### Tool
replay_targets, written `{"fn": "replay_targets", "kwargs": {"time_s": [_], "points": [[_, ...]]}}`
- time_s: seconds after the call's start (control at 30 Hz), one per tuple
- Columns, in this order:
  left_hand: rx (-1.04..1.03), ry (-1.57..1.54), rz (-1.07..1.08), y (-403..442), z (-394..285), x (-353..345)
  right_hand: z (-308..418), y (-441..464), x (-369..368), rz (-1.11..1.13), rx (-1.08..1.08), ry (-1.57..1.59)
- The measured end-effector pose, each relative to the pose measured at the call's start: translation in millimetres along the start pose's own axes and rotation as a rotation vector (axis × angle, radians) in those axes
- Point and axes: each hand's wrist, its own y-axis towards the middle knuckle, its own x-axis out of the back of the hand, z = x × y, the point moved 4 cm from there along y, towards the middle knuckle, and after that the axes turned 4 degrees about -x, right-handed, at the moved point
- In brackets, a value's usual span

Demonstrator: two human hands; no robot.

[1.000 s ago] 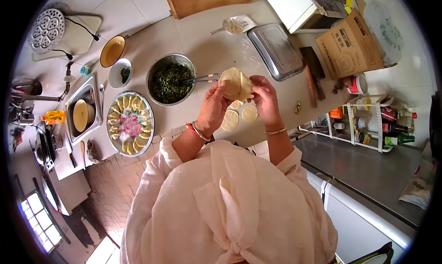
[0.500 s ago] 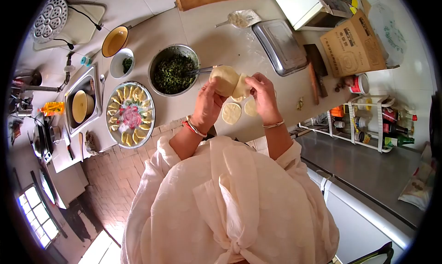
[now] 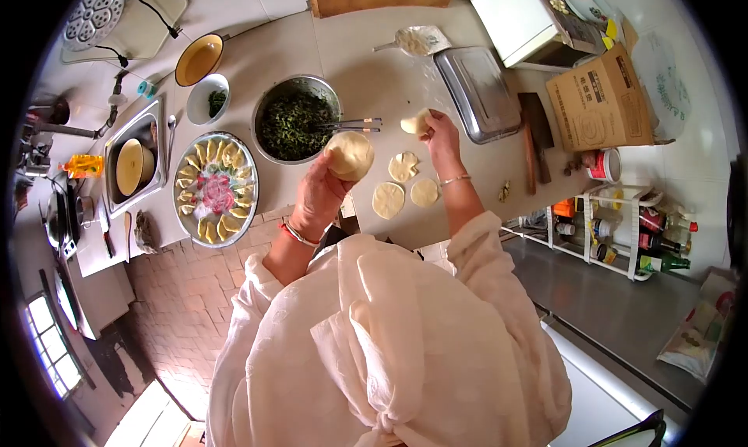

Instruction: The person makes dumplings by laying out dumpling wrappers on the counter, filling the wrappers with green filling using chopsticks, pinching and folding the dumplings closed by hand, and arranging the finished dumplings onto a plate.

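My left hand (image 3: 318,196) holds a round dumpling wrapper (image 3: 350,156) up beside the metal bowl of chopped green filling (image 3: 294,126). A pair of chopsticks (image 3: 354,124) rests in that bowl, handles pointing right. Farther right, my right hand (image 3: 442,142) pinches a smaller piece of dough (image 3: 415,123) between thumb and fingers. Below it, on the counter, lie three flat wrappers: one with a notched edge (image 3: 403,167), one at lower left (image 3: 388,200) and one at right (image 3: 425,192). Folded dumplings line a round tray (image 3: 255,174) on the left.
A lidded metal pan (image 3: 477,93) and a flour scoop (image 3: 421,40) are at the back. A cleaver (image 3: 536,120) and rolling pin (image 3: 530,160) lie near a cardboard box (image 3: 598,98). The sink (image 3: 117,202) is left; a bottle rack (image 3: 596,233) stands right.
My hands have moved apart: the left went left and down with its wrapper, the right slightly up with its dough piece. The chopsticks and the counter wrappers show more fully.
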Motion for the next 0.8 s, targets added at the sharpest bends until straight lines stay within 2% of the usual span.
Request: {"fn": "replay_targets", "kwargs": {"time_s": [0.07, 0.1, 0.2, 0.33, 0.47, 0.57, 0.67, 0.8], "points": [[0.026, 0.031, -0.017, -3, 8, 14, -12, 16, 8, -0.068, -0.04, -0.218], [0.04, 0.06, -0.018, -5, 8, 13, -34, 28, 31, -0.125, -0.008, -0.425], [0.051, 0.052, 0.02, -10, 6, 2, -44, 13, 62, -0.414, 0.861, -1.239], [0.098, -0.015, 0.07, -8, 7, -3, -7, -57, 18, -0.084, 0.438, -0.592], [0.067, 0.063, 0.119, 1, 14, -9, 33, -131, -58, 0.159, 0.535, -0.491], [0.076, 0.132, 0.193, 3, 10, -27, 57, -164, -98, 0.249, 0.67, -0.703], [0.121, 0.164, 0.244, 0, 8, -38, 67, -177, -108, 0.217, 0.985, -0.993], [0.125, 0.256, 0.286, -5, 3, -47, 72, -184, -109, 0.242, 1.08, -1.132]]}}
